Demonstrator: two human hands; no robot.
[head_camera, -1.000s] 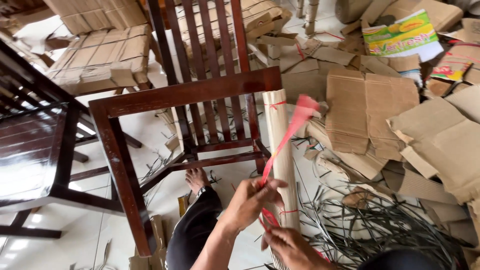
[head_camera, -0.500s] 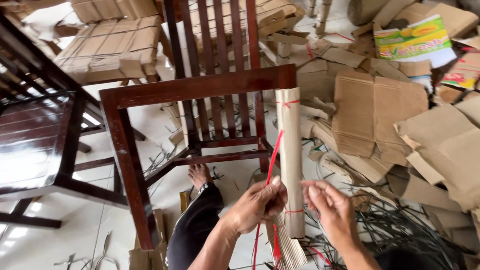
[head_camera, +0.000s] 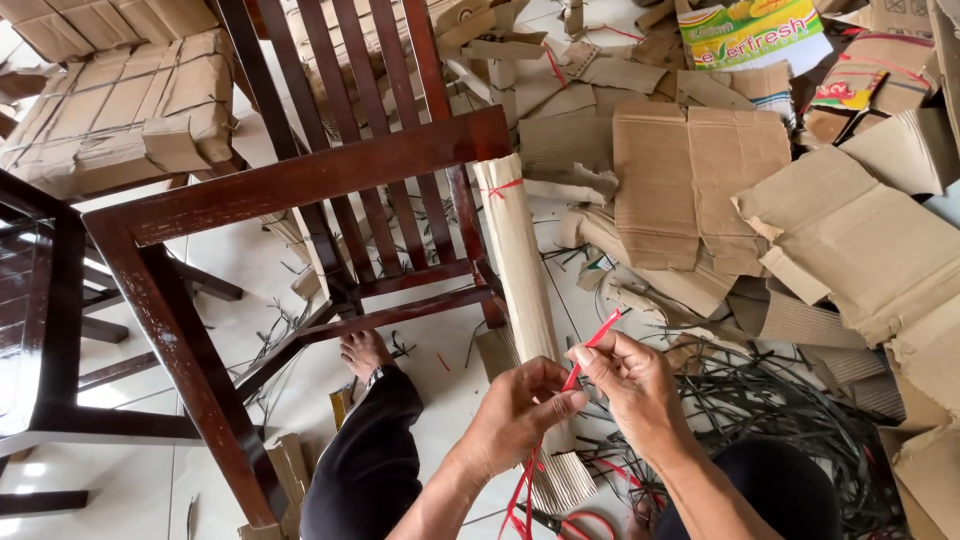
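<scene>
thin red plastic strap (head_camera: 596, 340) pinched between fingertips of both hands, left hand (head_camera: 520, 415) just below, right hand (head_camera: 630, 385) at its upper part. directly behind, a rolled cardboard bundle (head_camera: 520, 290) leaning on a dark wooden chair frame (head_camera: 300, 180); flattened cardboard boxes (head_camera: 700, 180) beyond.

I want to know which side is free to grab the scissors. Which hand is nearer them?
Left. The left hand hangs just above the red-handled scissors; the right hand sits higher and farther right.
</scene>
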